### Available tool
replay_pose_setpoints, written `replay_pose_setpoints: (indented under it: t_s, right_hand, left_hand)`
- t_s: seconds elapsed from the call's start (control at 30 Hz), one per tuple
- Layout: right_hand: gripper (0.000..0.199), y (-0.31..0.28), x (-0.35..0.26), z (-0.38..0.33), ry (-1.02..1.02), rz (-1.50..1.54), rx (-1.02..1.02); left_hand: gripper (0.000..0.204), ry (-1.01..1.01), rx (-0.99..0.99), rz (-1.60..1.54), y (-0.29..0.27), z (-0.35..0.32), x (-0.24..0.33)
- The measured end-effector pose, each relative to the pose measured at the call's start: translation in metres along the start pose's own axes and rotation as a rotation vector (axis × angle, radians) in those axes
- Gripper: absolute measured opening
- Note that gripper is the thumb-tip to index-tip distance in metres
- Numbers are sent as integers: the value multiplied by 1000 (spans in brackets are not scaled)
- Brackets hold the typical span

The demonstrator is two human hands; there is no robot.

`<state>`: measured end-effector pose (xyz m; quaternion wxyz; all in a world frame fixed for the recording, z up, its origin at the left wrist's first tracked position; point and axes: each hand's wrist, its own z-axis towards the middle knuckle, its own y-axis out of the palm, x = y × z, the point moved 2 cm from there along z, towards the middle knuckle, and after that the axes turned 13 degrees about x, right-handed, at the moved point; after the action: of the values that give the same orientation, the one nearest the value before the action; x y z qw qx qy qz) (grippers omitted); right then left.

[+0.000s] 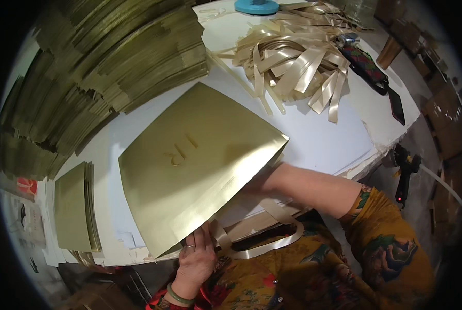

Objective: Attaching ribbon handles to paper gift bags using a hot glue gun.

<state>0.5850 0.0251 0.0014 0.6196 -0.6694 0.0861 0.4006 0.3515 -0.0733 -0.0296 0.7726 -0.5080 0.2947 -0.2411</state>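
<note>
A shiny gold paper bag (189,150) lies tilted on the white table, its mouth toward me and raised letters on its upper face. A cream satin ribbon handle (264,251) loops out of the mouth toward my body. My left hand (197,258), with a ring and a green bangle, holds the near edge of the mouth, its fingertips partly hidden by the bag. Reaching in from the right, my right hand (267,180) goes into the bag's mouth. Its fingers are hidden inside, so their shape does not show.
Large stacks of gold bags (117,57) cover the far left. A smaller stack of gold bags (75,209) stands at the left edge. A heap of cream ribbons (298,64) lies at the back, near a dark patterned pouch (365,67). A black tool (406,170) hangs off the right edge.
</note>
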Motion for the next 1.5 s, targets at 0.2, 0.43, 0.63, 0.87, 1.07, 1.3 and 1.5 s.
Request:
replay_pose_setpoints:
  t_s: [0.2, 0.43, 0.63, 0.87, 1.07, 1.3, 1.5]
  right_hand:
    - [35, 44, 102, -5, -201, -294, 165]
    - [17, 7, 3, -70, -434, -234, 275]
    - [22, -72, 42, -101, -288, -390, 844]
    - [31, -109, 92, -30, -223, -714, 806]
    - [20, -107, 131, 23, -276, -999, 629]
    - [8, -114, 126, 34, -27, -479, 698]
    - [8, -135, 53, 16, -126, -22, 1016]
  left_hand:
    - [72, -3, 63, -1, 1, 22, 10]
    - [79, -138, 41, -52, 3, 12, 5]
    - [93, -286, -38, -310, -19, 19, -7]
    - [92, -218, -41, -543, -42, 29, -5]
    - [76, -233, 186, -788, -38, 34, 3]
    - [47, -658, 273, -1415, -15, 38, 10]
    - [44, -1048, 120, -2099, -16, 80, 12]
